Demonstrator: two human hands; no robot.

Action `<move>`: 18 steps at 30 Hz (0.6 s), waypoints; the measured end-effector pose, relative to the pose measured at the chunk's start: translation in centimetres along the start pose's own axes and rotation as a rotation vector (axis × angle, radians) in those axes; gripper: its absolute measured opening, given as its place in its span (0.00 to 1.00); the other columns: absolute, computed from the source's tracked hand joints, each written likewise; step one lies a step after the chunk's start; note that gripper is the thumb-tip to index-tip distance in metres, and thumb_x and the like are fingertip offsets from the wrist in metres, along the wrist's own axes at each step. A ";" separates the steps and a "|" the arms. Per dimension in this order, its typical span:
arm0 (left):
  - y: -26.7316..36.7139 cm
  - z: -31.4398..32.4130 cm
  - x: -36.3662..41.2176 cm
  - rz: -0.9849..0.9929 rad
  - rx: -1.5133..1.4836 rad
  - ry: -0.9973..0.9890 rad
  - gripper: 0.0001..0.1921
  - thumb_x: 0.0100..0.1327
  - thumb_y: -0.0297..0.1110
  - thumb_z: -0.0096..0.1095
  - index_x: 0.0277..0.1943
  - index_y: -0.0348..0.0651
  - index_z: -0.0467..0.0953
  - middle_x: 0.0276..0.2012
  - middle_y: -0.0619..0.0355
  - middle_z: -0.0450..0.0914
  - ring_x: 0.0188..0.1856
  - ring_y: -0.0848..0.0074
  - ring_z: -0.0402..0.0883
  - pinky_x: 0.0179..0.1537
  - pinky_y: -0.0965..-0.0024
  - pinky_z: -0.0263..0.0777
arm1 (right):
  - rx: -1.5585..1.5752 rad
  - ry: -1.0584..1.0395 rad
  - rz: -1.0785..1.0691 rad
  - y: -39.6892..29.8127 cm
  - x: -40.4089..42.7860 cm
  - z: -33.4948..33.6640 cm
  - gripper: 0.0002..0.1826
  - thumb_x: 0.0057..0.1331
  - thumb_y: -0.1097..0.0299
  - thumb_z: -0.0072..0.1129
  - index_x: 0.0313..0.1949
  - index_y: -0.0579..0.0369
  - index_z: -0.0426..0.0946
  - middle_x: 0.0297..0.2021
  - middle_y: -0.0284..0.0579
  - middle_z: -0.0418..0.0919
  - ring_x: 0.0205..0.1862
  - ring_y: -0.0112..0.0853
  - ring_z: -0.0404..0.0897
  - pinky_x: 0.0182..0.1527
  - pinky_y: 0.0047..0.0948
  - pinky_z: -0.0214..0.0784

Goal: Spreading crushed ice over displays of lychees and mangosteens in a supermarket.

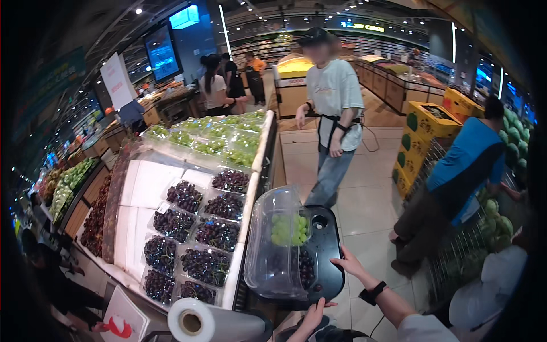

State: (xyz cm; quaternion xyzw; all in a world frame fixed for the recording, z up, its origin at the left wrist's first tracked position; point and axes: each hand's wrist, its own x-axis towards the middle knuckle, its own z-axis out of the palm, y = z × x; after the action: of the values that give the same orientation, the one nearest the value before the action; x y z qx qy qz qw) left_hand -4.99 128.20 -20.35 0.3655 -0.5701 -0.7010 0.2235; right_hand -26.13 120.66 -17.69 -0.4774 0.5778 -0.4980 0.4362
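Note:
A black tray (327, 243) with a clear domed lid (269, 239) sits low beside the display's right edge. Green grapes (300, 228) lie in its far part and dark grapes (306, 269) in its near part, partly seen through the lid. A round hole or cup is at its far end. My right hand (351, 261), a black band on its wrist, grips the tray's right rim, thumb on top. At the tray's near edge, my left hand (315, 317) holds on with its thumb up; part of its fingers is hidden.
Packed dark grapes (205, 267) and green grapes (213, 143) fill parts of the slanted display. A plastic film roll (213, 322) stands in front. One person (335, 94) faces me beyond the tray; another (463, 158) bends over melons, right, near yellow boxes (421, 137).

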 end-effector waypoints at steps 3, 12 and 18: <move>-1.6 -2.1 -0.1 -0.033 0.038 -0.009 0.28 0.67 0.52 0.35 0.45 0.33 0.74 0.42 0.52 0.79 0.47 0.69 0.74 0.51 0.70 0.62 | -0.352 0.193 0.011 0.2 -0.6 1.4 0.33 0.57 0.64 0.58 0.59 0.59 0.55 0.44 0.47 0.69 0.37 0.29 0.71 0.40 0.28 0.65; 2.9 -9.5 -20.5 0.375 0.305 -0.307 0.19 0.63 0.40 0.49 0.51 0.35 0.65 0.43 0.47 0.74 0.45 0.63 0.75 0.46 0.65 0.67 | -0.142 0.570 -0.109 -5.0 -17.5 7.2 0.14 0.65 0.69 0.46 0.49 0.56 0.67 0.29 0.34 0.71 0.25 0.15 0.65 0.26 0.13 0.57; 0.2 -25.2 -35.2 0.100 0.224 0.118 0.15 0.63 0.35 0.48 0.50 0.38 0.68 0.44 0.51 0.74 0.46 0.68 0.73 0.45 0.67 0.67 | -0.267 0.159 0.055 -4.4 -25.9 22.3 0.09 0.66 0.69 0.45 0.30 0.58 0.72 0.14 0.30 0.64 0.14 0.13 0.56 0.16 0.14 0.47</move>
State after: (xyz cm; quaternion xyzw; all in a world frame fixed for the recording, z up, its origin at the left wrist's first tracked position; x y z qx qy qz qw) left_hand 36.56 137.84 -13.14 0.4000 -0.6482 -0.5982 0.2491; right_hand 0.43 142.41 -15.36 -0.4742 0.6845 -0.4405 0.3354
